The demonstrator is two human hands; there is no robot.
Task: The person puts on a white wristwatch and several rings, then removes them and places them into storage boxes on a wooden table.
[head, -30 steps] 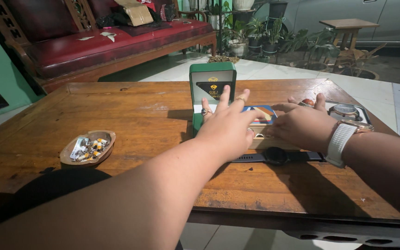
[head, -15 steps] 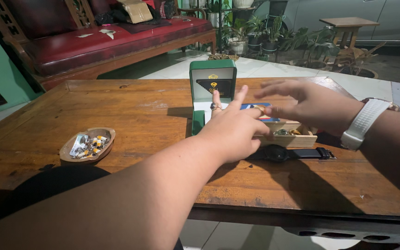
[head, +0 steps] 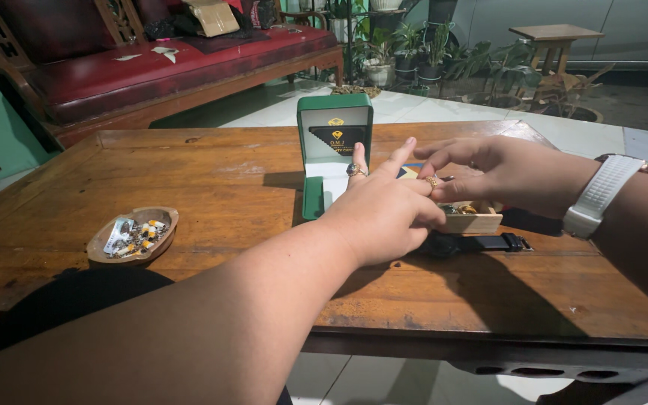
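My left hand (head: 384, 214) is stretched over the wooden table (head: 211, 187) with its fingers spread. It wears a stone ring (head: 355, 170) on one finger and a gold ring (head: 431, 181) on another. My right hand (head: 508, 172), with a white watch strap (head: 601, 196) at the wrist, pinches the gold ring with thumb and forefinger. An open green jewellery box (head: 335, 135) stands just beyond the left fingertips. Under the hands lies a small wooden box (head: 474, 219) with gold rings in it.
A black wristwatch (head: 481, 244) lies flat in front of the wooden box. A wooden dish (head: 133, 234) of small scraps sits at the table's left. Behind the table are a red-cushioned bench (head: 151, 71), potted plants (head: 414, 45) and a small stool (head: 553, 37).
My right hand lifted off the right side of the table and came left to the left hand's finger, closing on the gold ring. The left hand stayed spread.
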